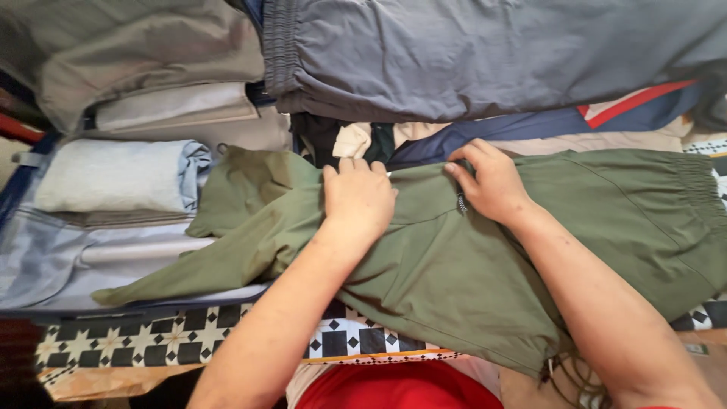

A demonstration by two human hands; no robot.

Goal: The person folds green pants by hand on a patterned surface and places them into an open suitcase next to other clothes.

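My left hand [357, 198] and right hand [488, 182] lay flat, grip wide and holding nothing, pressing the green trousers [454, 257] at the scene's centre. Grey trousers [485, 57] lay at twelve o'clock, folded clothes [113, 178] at nine.

Packages: I see none near either grip.
Screens: none that I can make out.
Signs: none.
Label: one small green tag [695, 349], rectangular, low and to the right of the right grip, at the frame's right edge; too small to tell more.
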